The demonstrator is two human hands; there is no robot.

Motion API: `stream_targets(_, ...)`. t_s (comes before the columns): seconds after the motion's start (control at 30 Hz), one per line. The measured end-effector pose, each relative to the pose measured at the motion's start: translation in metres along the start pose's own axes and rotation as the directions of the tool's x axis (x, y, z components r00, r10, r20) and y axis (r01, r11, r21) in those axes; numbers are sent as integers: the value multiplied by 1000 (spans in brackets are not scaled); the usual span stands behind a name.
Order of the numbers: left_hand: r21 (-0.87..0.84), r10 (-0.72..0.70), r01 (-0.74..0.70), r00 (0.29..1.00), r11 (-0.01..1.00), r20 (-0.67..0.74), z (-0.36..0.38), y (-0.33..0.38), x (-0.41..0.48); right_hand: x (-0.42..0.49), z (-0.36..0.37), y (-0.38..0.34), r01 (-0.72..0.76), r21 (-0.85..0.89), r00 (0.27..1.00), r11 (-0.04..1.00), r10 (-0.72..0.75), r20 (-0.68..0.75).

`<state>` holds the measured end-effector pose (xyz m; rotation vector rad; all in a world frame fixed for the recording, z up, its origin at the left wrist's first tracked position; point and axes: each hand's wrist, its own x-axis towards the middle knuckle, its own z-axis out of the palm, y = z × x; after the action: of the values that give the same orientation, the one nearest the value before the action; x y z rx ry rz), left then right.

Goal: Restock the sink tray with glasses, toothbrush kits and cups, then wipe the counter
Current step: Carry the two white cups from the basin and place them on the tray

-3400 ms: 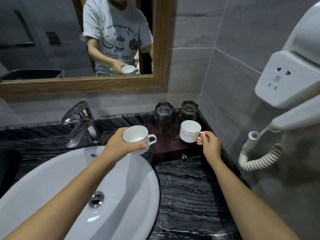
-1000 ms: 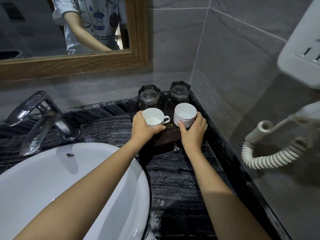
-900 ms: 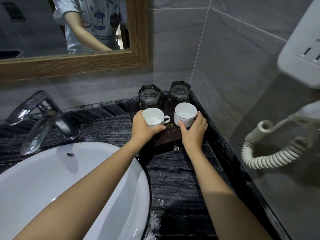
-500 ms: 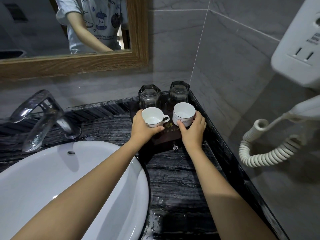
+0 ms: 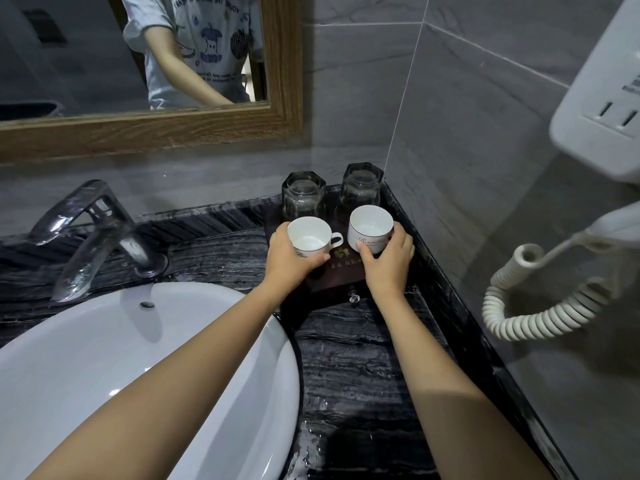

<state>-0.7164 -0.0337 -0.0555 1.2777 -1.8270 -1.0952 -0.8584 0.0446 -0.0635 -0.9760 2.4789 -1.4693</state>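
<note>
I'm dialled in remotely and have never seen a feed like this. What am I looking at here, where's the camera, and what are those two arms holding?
There is no machine: a person is working with bare hands. The single camera sits on their head, looking forward and down, so the two arms reach in from the bottom. The left hand grips a white cup; the right hand grips a second white cup. Both cups are upright on or just above a dark tray in the counter's corner; contact cannot be told. Behind them stand two glasses, apparently upside down. To the left are a white basin and chrome tap. The mirror above shows the person's reflection. A wall hairdryer's coiled cord hangs on the right.
</note>
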Motion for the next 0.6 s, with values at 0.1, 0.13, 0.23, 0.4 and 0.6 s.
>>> stream_targets(0.1, 9, 16, -16, 1000, 1000, -11, 1, 0, -1, 0, 0, 0, 2, -5, 1000, 1000, -2, -8)
stream_targets(0.13, 13, 20, -20, 1000, 1000, -13, 1, 1, -1, 0, 1, 0, 2, -6, 1000, 1000, -2, -10)
stream_targets(0.23, 11, 20, -20, 1000, 1000, -12, 0, 2, -2, -2, 2, 0, 0, -12, 1000, 1000, 0, -17)
stream_targets(0.4, 12, 17, -17, 1000, 1000, -8, -1, 1, -3, -2, 0, -1, -7, -36, 1000, 999, 6, -16)
stream_targets(0.6, 19, 19, -19, 1000, 1000, -8, -3, 5, -8, 2, 0, -8, -48, -29, 999, 998, 48, -5)
